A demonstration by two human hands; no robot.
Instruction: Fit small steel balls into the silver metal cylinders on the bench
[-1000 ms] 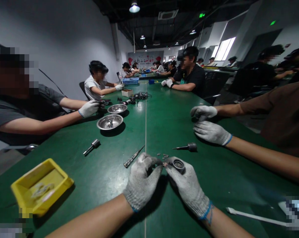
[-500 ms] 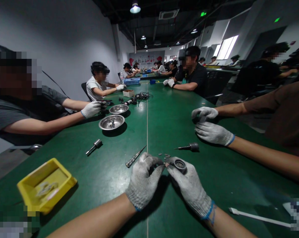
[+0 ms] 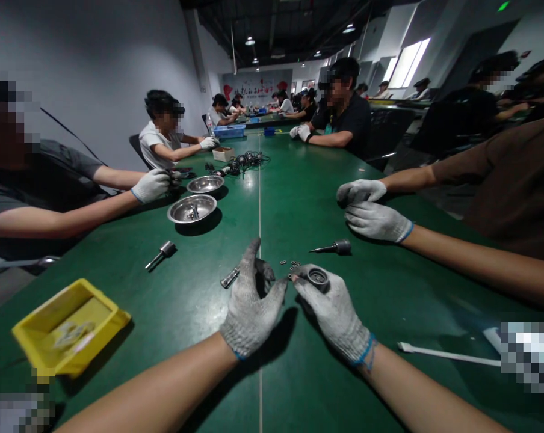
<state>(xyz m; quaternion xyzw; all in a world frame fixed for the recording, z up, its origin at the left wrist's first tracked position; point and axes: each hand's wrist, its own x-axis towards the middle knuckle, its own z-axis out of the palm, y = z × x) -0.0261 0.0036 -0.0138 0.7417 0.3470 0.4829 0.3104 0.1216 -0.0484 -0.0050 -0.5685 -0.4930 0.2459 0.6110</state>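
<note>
Metal cap [image 3: 318,277] in right hand [image 3: 333,313], washers [image 3: 292,263] beyond

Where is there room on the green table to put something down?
Bare green lies between the yellow tray and the left hand, and between the right hand, which holds a metal ring, and the white strip. It is crowded ahead of the hands: washers, pointed tool, bowls.

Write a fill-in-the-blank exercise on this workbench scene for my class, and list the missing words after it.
The left hand and the right hand both wear knitted ____. The round metal part is held in the ____ hand. The tray near the table's left edge is ____. The table has a ____ top.
Missing words: gloves; right; yellow; green.
</note>
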